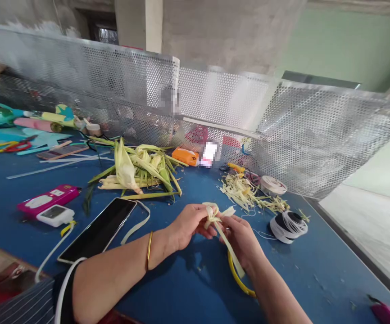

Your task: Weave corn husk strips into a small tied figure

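Near the middle of the head view, my left hand (192,223) is closed on a pale corn husk strip (229,249) that is folded into a small knot or loop. My right hand (242,237) is pinched on the same strip from the other side. One flat end hangs down over my right hand, and a short end sticks out above it. Under my right wrist lies a yellow curved loop (237,276), partly hidden by the hand. A spool of white thread (288,227) stands to the right of my right hand, with loose thread trailing from it.
Corn husks (141,166) lie heaped at the back, with husk scraps (242,191) to their right beside a tape roll (273,185). A black-screened phone (98,229) and a magenta device (49,199) lie left. A perforated metal screen (218,96) borders the blue table (168,297).
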### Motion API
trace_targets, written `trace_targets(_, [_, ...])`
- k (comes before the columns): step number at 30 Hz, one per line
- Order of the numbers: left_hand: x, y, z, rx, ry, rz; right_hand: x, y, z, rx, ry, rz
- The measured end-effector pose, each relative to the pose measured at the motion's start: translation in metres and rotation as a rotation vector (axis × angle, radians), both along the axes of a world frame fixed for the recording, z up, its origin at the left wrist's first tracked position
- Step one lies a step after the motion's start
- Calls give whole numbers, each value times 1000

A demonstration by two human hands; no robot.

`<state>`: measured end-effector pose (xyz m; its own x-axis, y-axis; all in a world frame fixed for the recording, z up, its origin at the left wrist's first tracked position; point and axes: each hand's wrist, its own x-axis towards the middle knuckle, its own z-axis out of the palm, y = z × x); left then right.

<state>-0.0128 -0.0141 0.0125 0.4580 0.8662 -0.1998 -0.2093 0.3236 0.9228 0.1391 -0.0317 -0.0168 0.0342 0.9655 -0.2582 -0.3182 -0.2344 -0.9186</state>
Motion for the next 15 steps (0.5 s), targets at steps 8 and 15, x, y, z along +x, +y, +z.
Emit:
trace_targets(8, [-5,10,-5,-92,-76,135,-4,-8,11,148,-233,-1])
trace_targets(15, [-7,15,-3,-73,-12,213,6,-14,24,306,-154,239])
